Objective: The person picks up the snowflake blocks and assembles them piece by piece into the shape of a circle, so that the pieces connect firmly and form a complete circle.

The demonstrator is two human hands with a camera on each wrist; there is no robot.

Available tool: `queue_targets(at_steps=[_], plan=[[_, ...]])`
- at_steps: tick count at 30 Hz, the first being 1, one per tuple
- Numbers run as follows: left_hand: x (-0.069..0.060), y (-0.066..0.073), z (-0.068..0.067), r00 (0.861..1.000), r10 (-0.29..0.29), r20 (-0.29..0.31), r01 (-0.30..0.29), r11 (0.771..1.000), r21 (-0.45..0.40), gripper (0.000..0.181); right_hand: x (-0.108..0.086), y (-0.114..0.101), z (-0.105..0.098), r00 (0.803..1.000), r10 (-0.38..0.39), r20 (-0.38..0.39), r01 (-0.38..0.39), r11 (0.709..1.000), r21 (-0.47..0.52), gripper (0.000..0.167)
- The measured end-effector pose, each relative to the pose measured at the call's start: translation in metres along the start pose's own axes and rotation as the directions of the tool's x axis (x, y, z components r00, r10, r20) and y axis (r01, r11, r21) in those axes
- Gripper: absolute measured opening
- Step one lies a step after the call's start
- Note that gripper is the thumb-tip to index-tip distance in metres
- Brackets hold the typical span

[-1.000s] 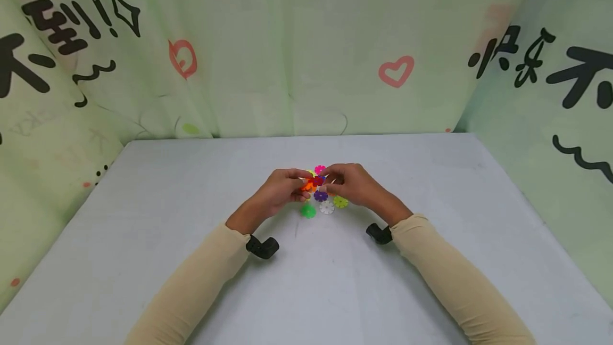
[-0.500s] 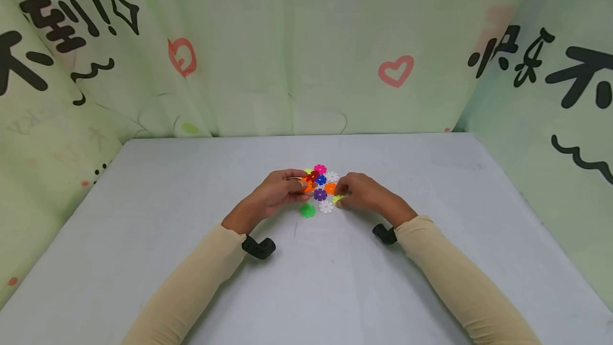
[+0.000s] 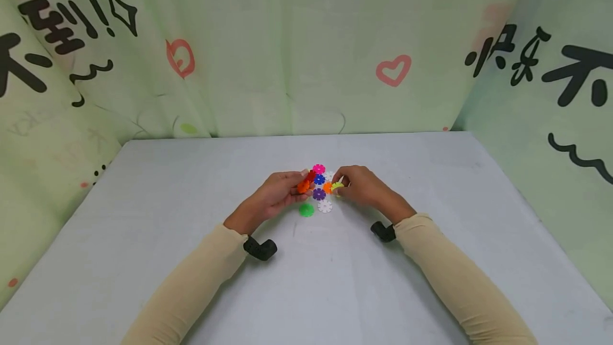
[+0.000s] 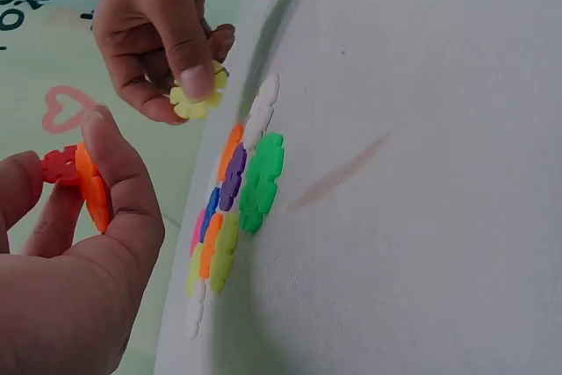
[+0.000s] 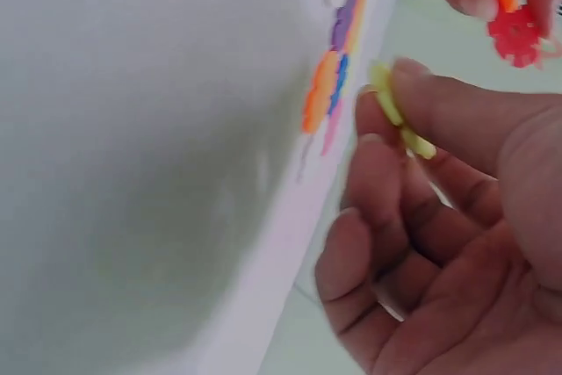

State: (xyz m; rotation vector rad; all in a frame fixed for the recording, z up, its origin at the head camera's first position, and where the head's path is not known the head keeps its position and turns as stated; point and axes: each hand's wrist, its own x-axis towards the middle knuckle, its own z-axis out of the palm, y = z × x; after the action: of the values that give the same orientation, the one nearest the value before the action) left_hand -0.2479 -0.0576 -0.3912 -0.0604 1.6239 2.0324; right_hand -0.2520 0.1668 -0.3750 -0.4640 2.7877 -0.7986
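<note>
My left hand holds an orange notched plastic disc joined at an angle to a red one. Thumb and fingers pinch the pair above the table. Opposite it, my right hand pinches a yellow notched disc between thumb and index finger, raised off the table and apart from the joined pair. Below the hands lie loose flower-shaped discs, among them a green one, a white one, a purple one, a blue one and a pink one.
A white-covered table stands under the hands. Pale green curtain with black lettering and hearts encloses it at the back and both sides. Each wrist carries a black camera mount, such as the left one.
The right hand has moved from near the joined discs to the loose ones and lifted a yellow disc. The left hand keeps its grip on the red and orange pair.
</note>
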Motion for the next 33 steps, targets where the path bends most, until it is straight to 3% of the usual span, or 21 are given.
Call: queue_targets(at_steps=[5,11,18,27,33], plan=[[-0.001,0.001,0.001,1.000,-0.005,-0.001,0.005,1.000,-0.017,0.035,0.002,-0.004,-0.004,0.993,-0.032,-0.110,0.045,0.992,0.121,0.024],[-0.001,0.001,0.003,0.999,0.000,-0.044,0.001,1.000,0.030,0.033,0.005,-0.011,-0.006,0.981,-0.031,-0.191,0.078,0.966,0.245,0.027],[-0.002,0.001,0.004,0.999,0.020,-0.045,-0.016,0.996,0.091,0.034,0.008,-0.016,-0.002,0.986,-0.037,-0.162,0.086,0.947,0.309,0.027],[-0.003,0.002,0.006,0.999,0.002,-0.049,0.002,0.996,0.094,0.035,0.009,-0.018,0.001,0.987,-0.092,-0.135,0.132,0.937,0.323,0.030],[-0.002,-0.001,0.004,0.998,-0.001,-0.060,0.006,0.997,0.082,0.036,0.005,-0.016,0.002,0.985,-0.160,-0.064,0.172,0.919,0.355,0.037]])
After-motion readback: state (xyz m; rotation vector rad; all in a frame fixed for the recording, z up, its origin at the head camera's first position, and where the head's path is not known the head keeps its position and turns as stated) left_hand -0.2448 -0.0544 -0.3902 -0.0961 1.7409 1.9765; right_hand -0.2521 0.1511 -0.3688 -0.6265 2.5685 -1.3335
